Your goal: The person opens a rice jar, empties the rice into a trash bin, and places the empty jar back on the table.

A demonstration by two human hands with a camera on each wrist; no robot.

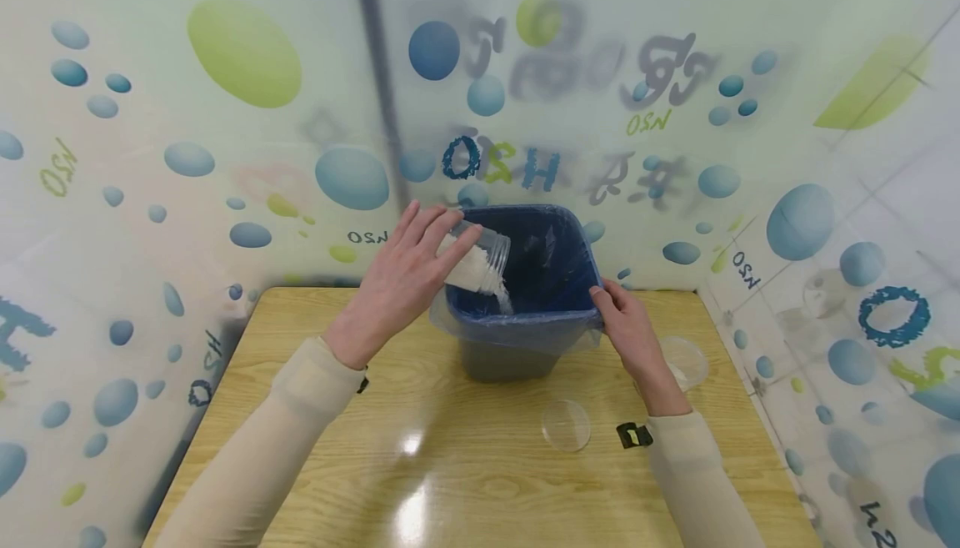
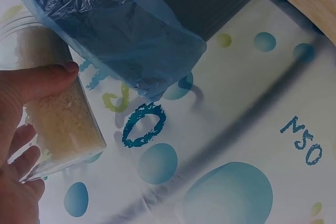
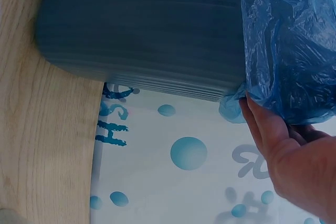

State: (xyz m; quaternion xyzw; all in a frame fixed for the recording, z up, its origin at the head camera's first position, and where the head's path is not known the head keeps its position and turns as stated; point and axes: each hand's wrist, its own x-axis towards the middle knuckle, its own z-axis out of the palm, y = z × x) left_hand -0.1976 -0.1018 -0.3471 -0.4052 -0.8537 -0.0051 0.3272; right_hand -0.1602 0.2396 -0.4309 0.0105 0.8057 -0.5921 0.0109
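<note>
The head camera looks forward and down over the table [image 1: 337, 448] from farthest back, so the left hand [image 1: 405, 268] and right hand [image 1: 636, 338] both fit in. The left wrist camera is close to the jar [image 2: 68, 119] and tipped over, with the table in its top right corner. The right wrist camera looks at the side of the bin [image 3: 142, 30] from close by, with the table along its left edge, and all 3 views share the bin, bag [image 3: 294, 40] and wall [image 3: 152, 171].

Blue liner [image 1: 525, 333], seemingly grey bin [image 1: 510, 362], wood-grained table [image 1: 495, 481].
</note>
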